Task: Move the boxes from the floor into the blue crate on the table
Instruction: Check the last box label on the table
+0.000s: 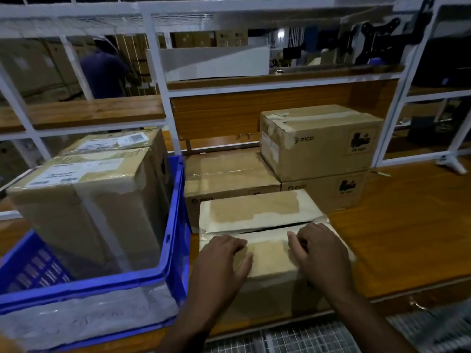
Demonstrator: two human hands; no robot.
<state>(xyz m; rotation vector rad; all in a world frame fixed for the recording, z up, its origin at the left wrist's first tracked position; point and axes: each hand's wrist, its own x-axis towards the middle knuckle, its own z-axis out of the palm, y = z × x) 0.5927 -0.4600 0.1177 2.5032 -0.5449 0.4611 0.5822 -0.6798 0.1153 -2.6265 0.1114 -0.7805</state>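
While both your hands lie flat on the near box (257,225), neither grip clamps anything: the fingers are spread and pressed on its top flaps. Your left hand (224,261) rests on the near left part of the lid, your right hand (319,250) on the near right part, just short of the dark slit where the flaps meet. That box stands on the wooden bench (407,225) at its front edge, just beside the right wall of the blue crate (175,225).

Inside the crate a taped box with a white label (84,200) stands upright and rises well above the rim. Behind it a second labelled box (114,143) shows its top. The crate's front wall is covered with clear plastic film.

Beyond the box under your hands, a flat carton (229,174) lies on the bench, touching the crate's right side. To its right a low Pico carton (328,189) carries a taller Pico carton (321,141) stacked on top. A white metal rack (155,72) with wooden shelves stands behind everything, and a person in dark blue (104,70) is visible through it, blurred.
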